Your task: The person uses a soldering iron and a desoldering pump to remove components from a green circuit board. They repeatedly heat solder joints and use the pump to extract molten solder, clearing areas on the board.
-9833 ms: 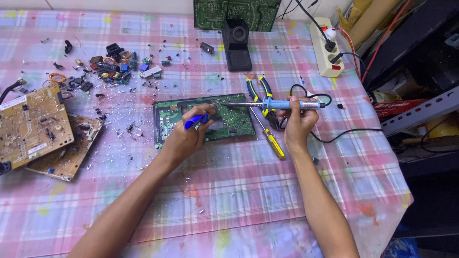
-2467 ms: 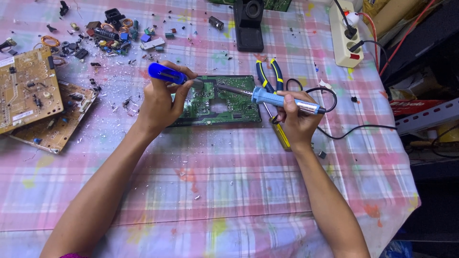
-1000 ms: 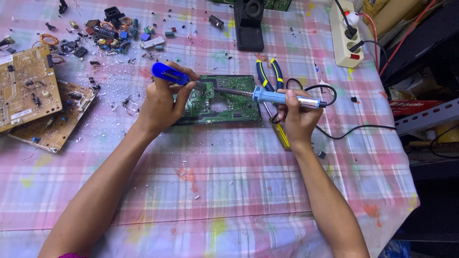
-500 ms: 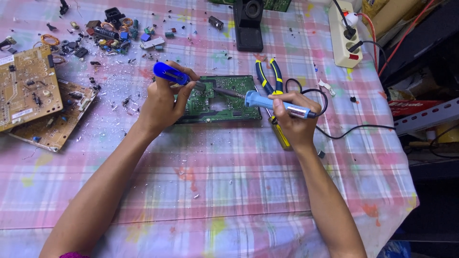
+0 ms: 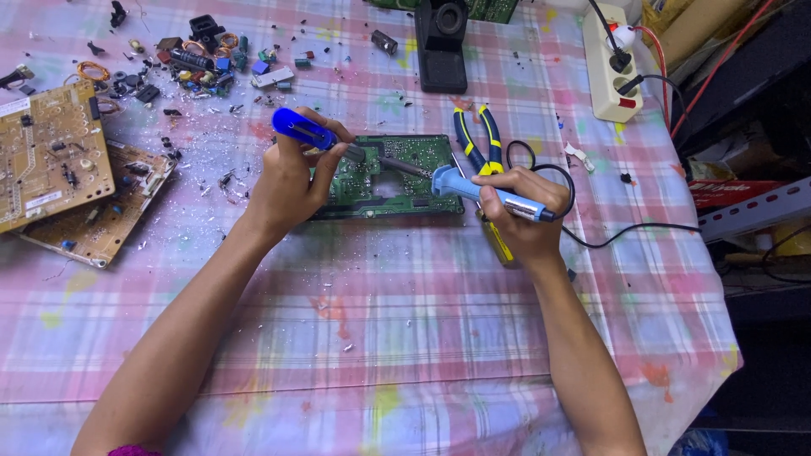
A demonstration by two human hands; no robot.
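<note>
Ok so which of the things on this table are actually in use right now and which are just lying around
In use:
left hand holding a blue-handled tool
right hand holding the blue soldering iron
green circuit board

Lying about:
pliers
two tan circuit boards
loose components
power strip
black stand

A: Where could a hand pass?

B: Along the table's (image 5: 405, 355) near edge, bare cloth.

A: And the far left corner?

B: Blocked by loose parts (image 5: 198, 59) and two tan boards (image 5: 59, 169) (pliers (image 5: 475, 139) flank the green board (image 5: 397, 173)).
</note>
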